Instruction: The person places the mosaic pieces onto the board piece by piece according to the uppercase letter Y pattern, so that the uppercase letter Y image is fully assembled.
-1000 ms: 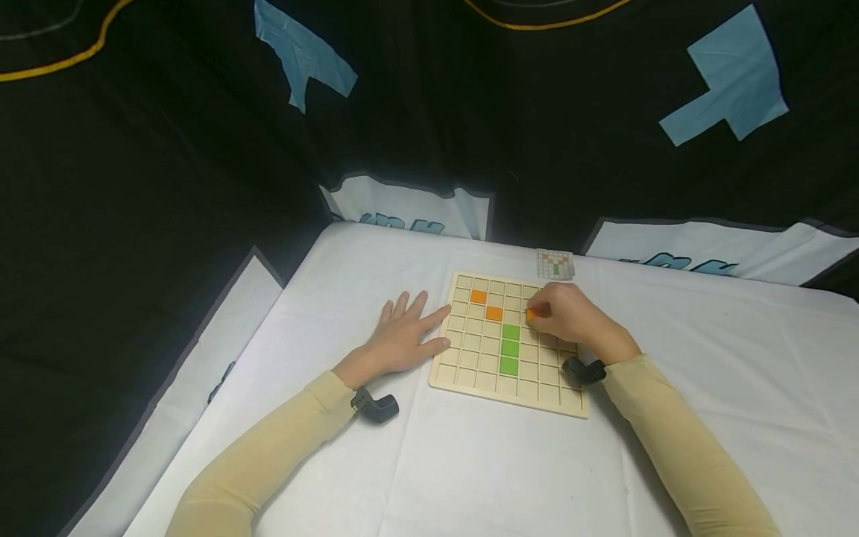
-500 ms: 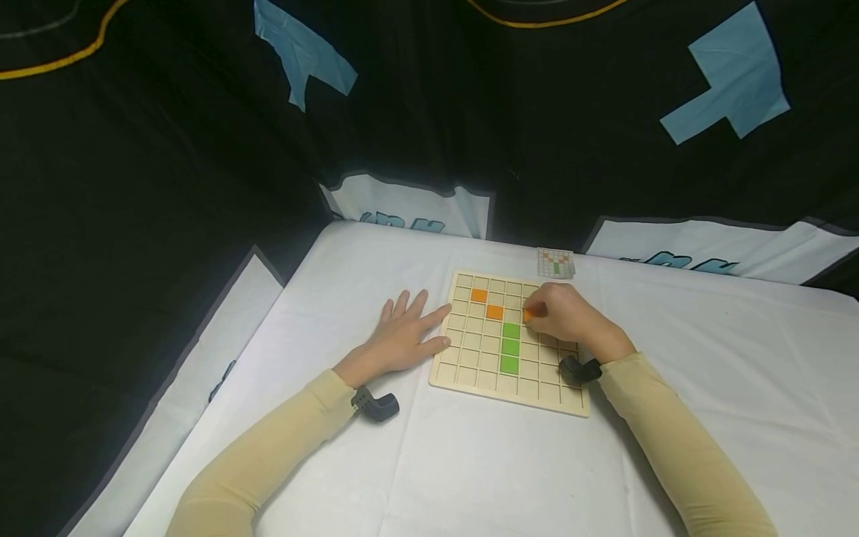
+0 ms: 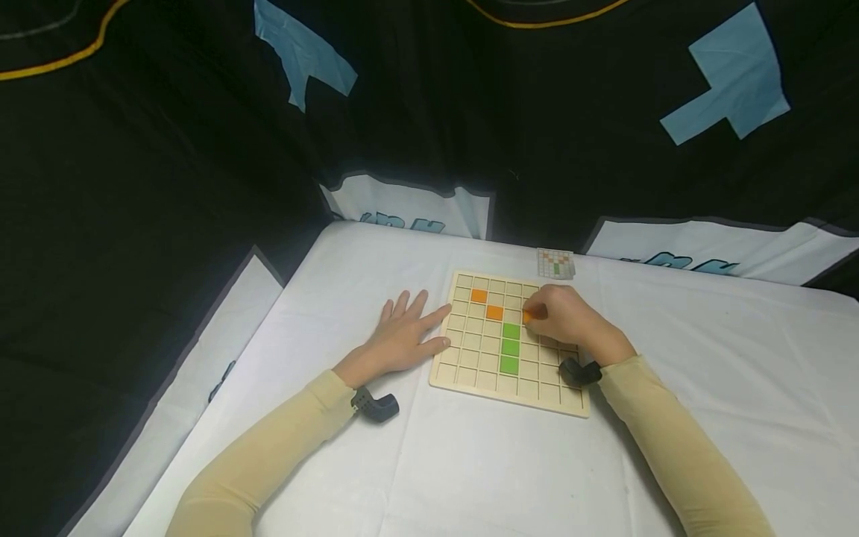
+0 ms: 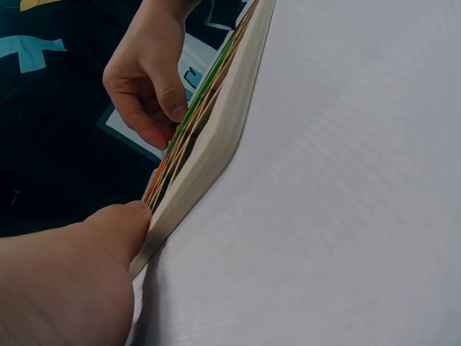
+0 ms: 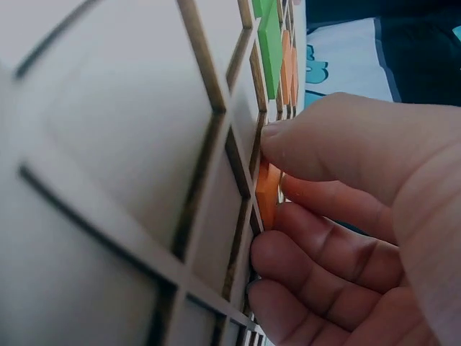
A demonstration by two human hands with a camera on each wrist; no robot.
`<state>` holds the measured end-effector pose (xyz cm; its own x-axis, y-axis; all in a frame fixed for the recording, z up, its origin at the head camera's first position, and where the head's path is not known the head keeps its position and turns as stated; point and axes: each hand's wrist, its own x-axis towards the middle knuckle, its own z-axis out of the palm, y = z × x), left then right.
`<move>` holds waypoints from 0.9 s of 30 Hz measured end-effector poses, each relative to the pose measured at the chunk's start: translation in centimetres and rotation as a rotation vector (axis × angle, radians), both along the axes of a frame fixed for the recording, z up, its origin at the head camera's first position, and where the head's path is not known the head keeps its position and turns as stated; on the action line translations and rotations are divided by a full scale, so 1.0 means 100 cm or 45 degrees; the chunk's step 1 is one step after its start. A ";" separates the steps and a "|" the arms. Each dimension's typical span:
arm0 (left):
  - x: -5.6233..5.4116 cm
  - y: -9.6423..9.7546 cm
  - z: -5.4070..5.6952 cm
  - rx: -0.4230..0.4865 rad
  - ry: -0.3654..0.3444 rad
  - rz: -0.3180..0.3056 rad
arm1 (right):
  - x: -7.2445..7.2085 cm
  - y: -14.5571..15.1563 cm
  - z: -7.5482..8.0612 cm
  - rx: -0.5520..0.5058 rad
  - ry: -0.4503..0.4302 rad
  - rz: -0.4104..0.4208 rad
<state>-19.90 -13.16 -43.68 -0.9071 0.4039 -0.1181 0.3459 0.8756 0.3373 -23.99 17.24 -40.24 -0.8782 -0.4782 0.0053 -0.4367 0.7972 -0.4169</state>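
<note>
A pale wooden grid board (image 3: 470,377) lies on the white table. My right hand (image 3: 570,317) pinches an orange square tile (image 5: 267,194) between thumb and fingers, right at one of the grid's cells. Three green tiles (image 3: 510,348) form a column in the board's middle. Up and to the left of them, two orange tiles (image 3: 494,312) sit diagonally in their cells. My left hand (image 3: 401,339) lies flat with fingers spread at the board's left edge, its thumb and index fingertip touching the rim. Part of the held tile is hidden by the right fingers.
Behind the board lies a small card (image 3: 555,264) printed with a grid and coloured squares. Dark wrist devices (image 3: 377,406) are strapped on both wrists. A black curtain (image 3: 429,112) with blue tape rises beyond the table's far edge.
My right hand has shifted very slightly left with the orange tile, then stays nearly still over the same cell. The left hand has not moved.
</note>
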 end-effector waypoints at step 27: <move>-0.001 -0.001 -0.001 -0.004 0.004 -0.005 | 0.003 0.003 -0.003 -0.012 0.011 -0.037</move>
<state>-19.96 -13.22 -43.80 -0.9058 0.4074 -0.1166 0.3506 0.8750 0.3337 -23.65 17.57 -40.51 -0.8915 -0.4527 0.0178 -0.4173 0.8054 -0.4208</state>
